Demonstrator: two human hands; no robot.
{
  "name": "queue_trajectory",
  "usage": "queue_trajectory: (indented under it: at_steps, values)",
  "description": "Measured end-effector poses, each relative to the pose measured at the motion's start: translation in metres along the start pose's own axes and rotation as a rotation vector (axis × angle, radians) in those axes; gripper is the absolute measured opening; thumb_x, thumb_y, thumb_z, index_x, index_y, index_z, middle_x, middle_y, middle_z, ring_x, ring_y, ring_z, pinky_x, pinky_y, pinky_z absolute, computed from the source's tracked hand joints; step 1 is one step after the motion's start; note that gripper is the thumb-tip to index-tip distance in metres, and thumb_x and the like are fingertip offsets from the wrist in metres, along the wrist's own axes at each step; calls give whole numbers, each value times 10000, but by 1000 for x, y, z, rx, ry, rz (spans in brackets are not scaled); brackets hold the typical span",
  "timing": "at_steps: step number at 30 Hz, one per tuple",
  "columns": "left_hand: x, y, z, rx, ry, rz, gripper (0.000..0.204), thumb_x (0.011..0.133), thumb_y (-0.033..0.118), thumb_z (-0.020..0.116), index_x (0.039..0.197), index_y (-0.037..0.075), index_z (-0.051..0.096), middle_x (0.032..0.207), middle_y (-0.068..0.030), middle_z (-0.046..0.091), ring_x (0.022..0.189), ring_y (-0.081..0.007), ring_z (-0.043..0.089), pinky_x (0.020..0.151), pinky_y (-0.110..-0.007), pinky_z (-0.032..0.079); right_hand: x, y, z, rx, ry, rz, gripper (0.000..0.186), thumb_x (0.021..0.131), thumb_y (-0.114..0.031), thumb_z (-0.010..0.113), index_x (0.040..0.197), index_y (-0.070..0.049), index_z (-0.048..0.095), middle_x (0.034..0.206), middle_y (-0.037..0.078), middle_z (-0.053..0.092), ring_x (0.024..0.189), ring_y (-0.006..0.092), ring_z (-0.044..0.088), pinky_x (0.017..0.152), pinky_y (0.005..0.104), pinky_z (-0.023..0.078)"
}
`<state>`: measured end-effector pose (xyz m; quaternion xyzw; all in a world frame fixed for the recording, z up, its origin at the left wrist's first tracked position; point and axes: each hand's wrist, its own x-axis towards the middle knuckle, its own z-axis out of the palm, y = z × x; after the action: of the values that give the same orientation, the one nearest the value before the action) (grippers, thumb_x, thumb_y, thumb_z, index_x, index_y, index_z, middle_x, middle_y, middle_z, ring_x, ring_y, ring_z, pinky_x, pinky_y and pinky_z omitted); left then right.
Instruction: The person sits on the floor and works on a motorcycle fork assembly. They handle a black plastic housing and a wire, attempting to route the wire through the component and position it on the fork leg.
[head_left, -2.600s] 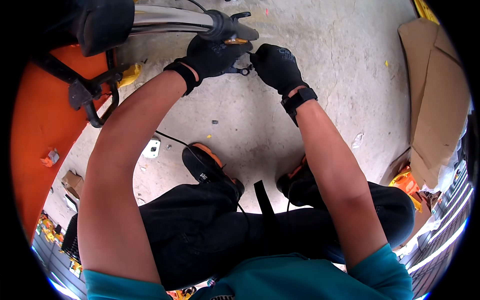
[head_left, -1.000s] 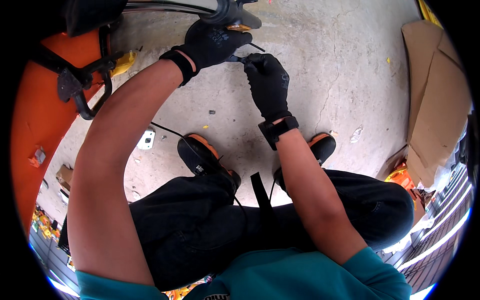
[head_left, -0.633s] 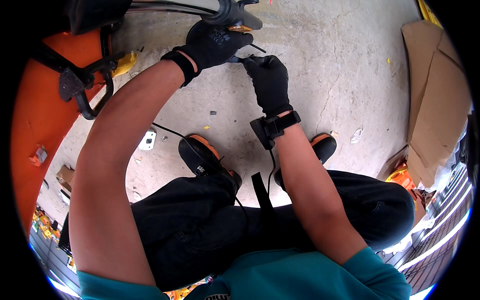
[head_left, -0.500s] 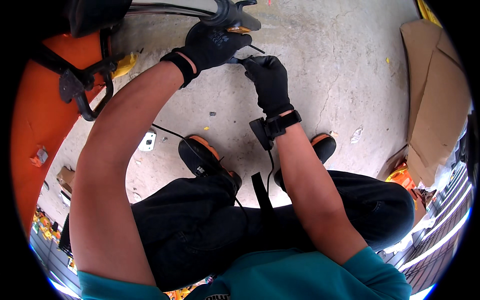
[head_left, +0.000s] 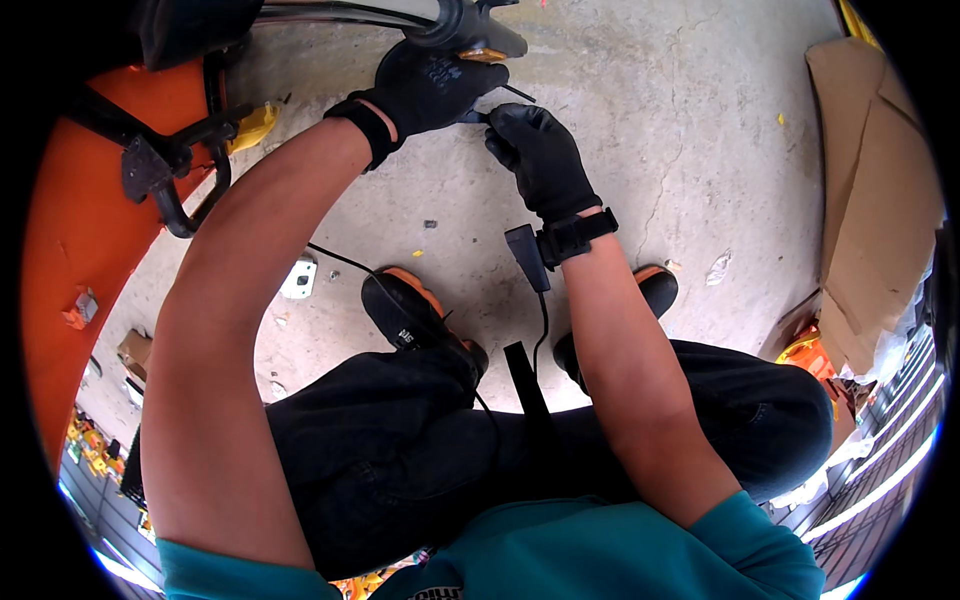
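Left hand: matte black glove, curled closed about a dark flat tool, its short visible shank lying between both hands; thin straight black rod projecting alongside. Right hand: black glove, fingertips bent at the tool's end, pinch indeterminable. Above left hand: grey cylindrical tube, amber oblong strip. Below: cracked concrete floor.

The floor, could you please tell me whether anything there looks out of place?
Yes: a white plate and a small dark piece lie loose near the left shoe, looking stray, attached to nothing visible.
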<state>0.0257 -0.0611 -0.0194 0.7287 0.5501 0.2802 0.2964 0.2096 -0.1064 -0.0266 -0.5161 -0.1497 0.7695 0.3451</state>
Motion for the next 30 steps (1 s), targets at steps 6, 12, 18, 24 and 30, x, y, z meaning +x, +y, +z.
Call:
queue_trajectory:
  at_steps: [6, 12, 18, 24, 30]
  values:
    - [-2, 1, 0, -11, -2, -37, 276, 888, 346, 640, 1050, 123, 657, 939, -33, 668, 881, -174, 624, 827, -317, 497, 3, 1, 0, -46, -46, -28, 101, 911, -83, 641, 1001, -39, 624, 958, 71, 661, 855, 161, 647, 808, 295, 562]
    - [-5, -4, 0, 44, 40, 4, 290, 878, 329, 647, 1069, 111, 654, 978, -48, 677, 901, -197, 637, 857, -326, 495, -7, -4, 8, -164, 9, -43, 140, 867, -28, 665, 995, -19, 610, 919, 86, 659, 782, 163, 648, 727, 290, 567]
    - [-2, -4, 1, 45, -33, -86, 272, 870, 307, 651, 1053, 106, 651, 969, -55, 676, 900, -197, 641, 834, -329, 507, 1, 4, 2, -12, 0, -9, 155, 870, -19, 658, 1019, -19, 614, 946, 91, 663, 817, 161, 650, 744, 291, 565]
    - [-2, -7, 2, 84, -39, -32, 247, 880, 293, 643, 1041, 107, 651, 946, -47, 671, 892, -190, 637, 825, -327, 506, 6, 10, -5, 84, -69, 10, 188, 892, -4, 620, 1080, 8, 617, 1001, 99, 661, 885, 170, 652, 820, 289, 562]
    - [-2, -10, 3, 29, -119, -172, 319, 846, 388, 633, 1072, 166, 673, 1079, -67, 676, 1010, -249, 625, 897, -371, 487, 3, 13, -9, 218, -126, 27, 254, 920, 24, 561, 1173, 44, 577, 1088, 136, 643, 977, 200, 648, 911, 303, 549]
